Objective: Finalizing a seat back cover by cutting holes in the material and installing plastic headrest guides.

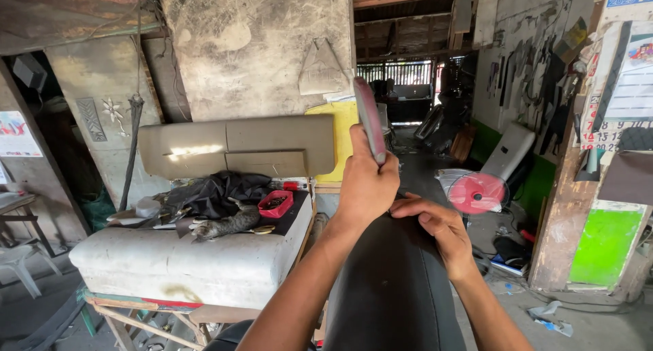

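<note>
My left hand (366, 181) is raised in front of me, closed around the handle of a flat, reddish-grey tool (368, 116) that points upward. My right hand (435, 228) rests with fingers curled on the top edge of a black leather-like seat cover (391, 290) that stands right in front of me. The two hands almost touch each other above that black piece.
A white cushioned seat (190, 262) on a wooden frame stands at the left, with a lying cat (224, 225), black cloth, a red tray (275, 203) and a beige panel (238, 143). A red fan (476, 191) and tool-hung wall are at right.
</note>
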